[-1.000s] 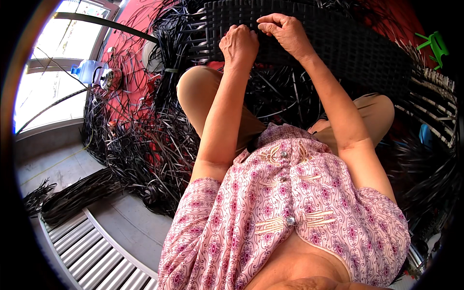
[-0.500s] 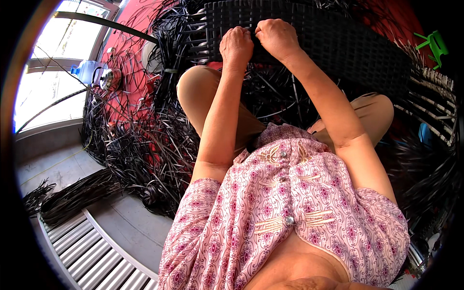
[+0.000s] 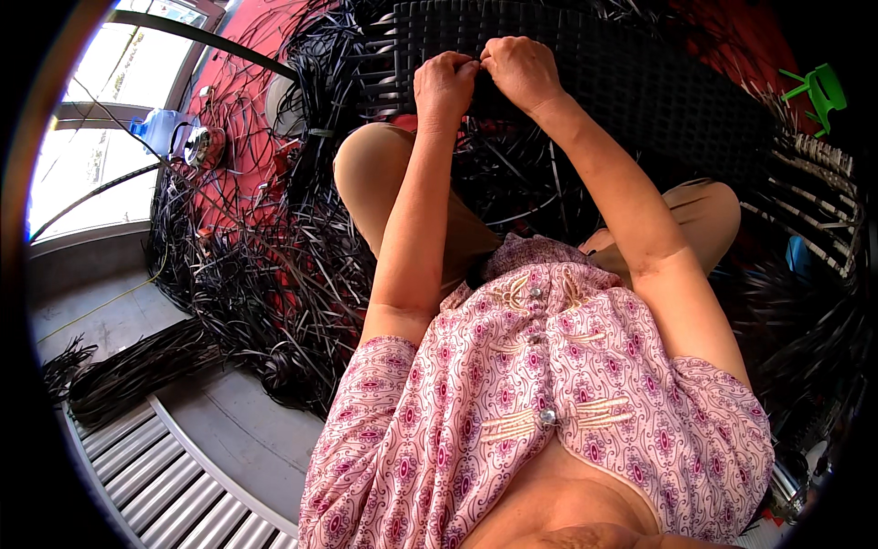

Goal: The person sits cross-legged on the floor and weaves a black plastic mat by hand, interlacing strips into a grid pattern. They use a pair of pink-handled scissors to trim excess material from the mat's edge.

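A black woven panel [image 3: 631,87] of flat plastic strips lies across my lap and reaches to the upper right. My left hand [image 3: 444,87] is closed at its near edge, with thumb and fingers pinched together. Close beside it, my right hand [image 3: 521,71] is also pinched, its fingertips almost meeting the left ones. Between them the fingers grip a dark strip at the weave; most of it is hidden against the black panel. Unwoven strip ends stick out at the panel's left end, beside my left hand.
Tangled black strips [image 3: 265,274] cover the red mat [image 3: 240,128] on my left. A metal kettle [image 3: 203,146] and a blue water jug [image 3: 165,131] stand by the window. A slatted white rack [image 3: 174,476] is lower left. At right are a green stool [image 3: 823,96] and a pale-ribbed frame [image 3: 819,197].
Both hands stay pinched at the same edge. My left fingers have shifted slightly and the thumb now points toward the right fingertips. The view has moved a little.
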